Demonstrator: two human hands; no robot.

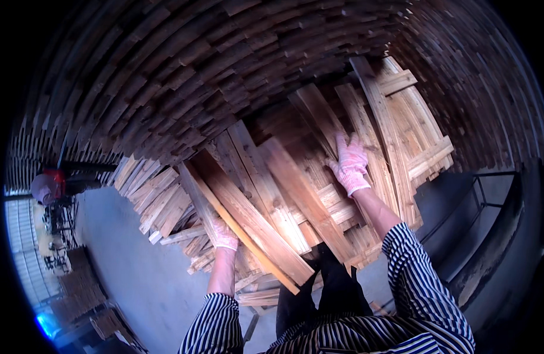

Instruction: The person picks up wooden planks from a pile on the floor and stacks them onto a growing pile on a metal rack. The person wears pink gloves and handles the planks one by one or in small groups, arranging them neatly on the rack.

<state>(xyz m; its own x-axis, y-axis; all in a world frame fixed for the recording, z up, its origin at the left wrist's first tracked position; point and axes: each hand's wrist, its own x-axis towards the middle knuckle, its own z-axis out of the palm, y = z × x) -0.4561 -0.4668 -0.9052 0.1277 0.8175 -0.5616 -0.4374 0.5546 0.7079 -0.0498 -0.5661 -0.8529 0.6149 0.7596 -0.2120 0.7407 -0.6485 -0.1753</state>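
My left hand (226, 235), in a pink-and-white knit glove, is closed at the near end of a narrow wooden plank (196, 197); its fingertips are partly hidden. Right beside it lies a longer plank (257, 219) with a bright orange-yellow edge, slanting toward my legs. My right hand (350, 165), gloved alike, rests with fingers apart on boards at the right of the pile, next to a pale plank (366, 127). Between my hands, a reddish-brown plank (304, 197) and a lighter plank (266, 194) lie slanted across the pile.
Tall stacks of dark boards (236, 65) curve round the far side and the right. Short wood pieces (159, 200) are heaped at the left. A dark metal frame (461, 230) stands at the right. Far left, a person (47, 186) is beside grey floor (115, 248).
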